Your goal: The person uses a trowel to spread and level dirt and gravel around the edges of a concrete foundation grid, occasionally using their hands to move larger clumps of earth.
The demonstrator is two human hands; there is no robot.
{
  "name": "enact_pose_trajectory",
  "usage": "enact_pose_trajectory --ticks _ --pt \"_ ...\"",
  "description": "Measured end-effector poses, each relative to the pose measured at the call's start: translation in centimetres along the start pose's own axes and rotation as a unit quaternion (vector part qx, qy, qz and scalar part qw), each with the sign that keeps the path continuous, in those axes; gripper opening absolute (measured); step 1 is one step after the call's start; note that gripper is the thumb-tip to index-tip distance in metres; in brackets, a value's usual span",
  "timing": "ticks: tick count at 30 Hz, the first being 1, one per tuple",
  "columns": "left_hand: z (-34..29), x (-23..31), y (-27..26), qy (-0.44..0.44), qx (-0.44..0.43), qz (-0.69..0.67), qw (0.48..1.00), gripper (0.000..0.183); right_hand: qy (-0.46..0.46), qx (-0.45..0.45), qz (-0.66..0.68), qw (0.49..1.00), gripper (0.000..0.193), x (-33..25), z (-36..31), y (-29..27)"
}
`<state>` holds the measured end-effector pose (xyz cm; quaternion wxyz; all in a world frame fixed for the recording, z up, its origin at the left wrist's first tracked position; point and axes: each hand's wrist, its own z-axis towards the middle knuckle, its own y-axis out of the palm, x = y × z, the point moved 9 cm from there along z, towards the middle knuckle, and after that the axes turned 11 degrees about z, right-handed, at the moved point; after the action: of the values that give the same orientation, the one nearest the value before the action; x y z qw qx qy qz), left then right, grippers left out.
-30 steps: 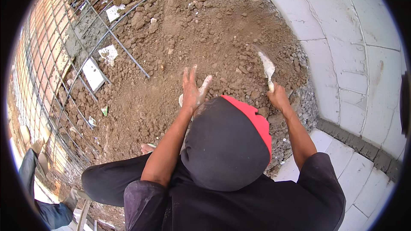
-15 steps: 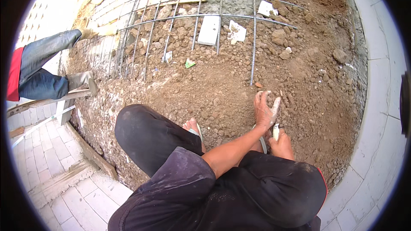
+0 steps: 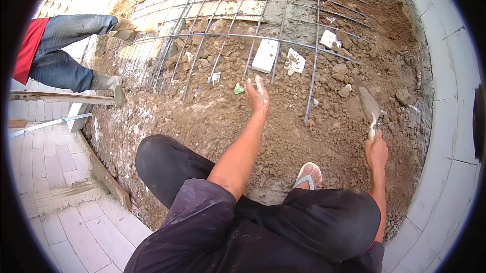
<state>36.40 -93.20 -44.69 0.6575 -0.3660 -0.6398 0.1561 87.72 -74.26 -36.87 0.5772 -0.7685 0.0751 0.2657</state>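
Note:
My left hand (image 3: 257,98) is stretched out over the soil, fingers extended and apart, with nothing seen in it. White smears show on its fingers. Just beyond its fingertips lies a white block (image 3: 265,56) under the steel bars, and a small green scrap (image 3: 239,89) is close beside it. On the right, my right hand (image 3: 376,152) is closed round the handle of a pointing trowel (image 3: 367,98). The blade points away from me, over or against the loose soil (image 3: 334,141); contact is hard to judge.
A steel rebar grid (image 3: 228,34) spans the far ground, its bar ends reaching toward me. Broken white pieces (image 3: 294,62) lie among clods. At left stands another person (image 3: 66,50) in jeans and boots, near a wooden plank (image 3: 61,98). Pale tiles (image 3: 430,192) border the right.
My hands have moved apart: the left went forward and left toward the white block, the right went outward to the right. The trowel now shows in full. The view has shifted slightly.

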Motion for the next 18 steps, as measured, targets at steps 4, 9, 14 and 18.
enact_pose_trajectory --ticks 4,9,14,18 --pt "-10.2 4.2 7.6 0.079 -0.124 0.074 0.986 0.075 0.259 0.186 -0.154 0.935 0.025 19.7 -14.7 -15.5" --pt "-22.2 3.6 13.7 0.209 -0.265 0.075 0.938 0.071 0.401 0.164 -0.067 0.899 0.032 22.4 -27.9 -7.8" --pt "-34.0 7.0 13.9 0.375 -0.407 0.109 0.826 0.074 0.428 0.158 0.019 0.89 0.032 19.1 -34.9 -6.9" --pt "-37.2 6.5 13.4 0.452 -0.438 0.152 0.762 0.077 0.29 0.091 -0.16 0.939 0.029 18.6 -35.0 -13.5"
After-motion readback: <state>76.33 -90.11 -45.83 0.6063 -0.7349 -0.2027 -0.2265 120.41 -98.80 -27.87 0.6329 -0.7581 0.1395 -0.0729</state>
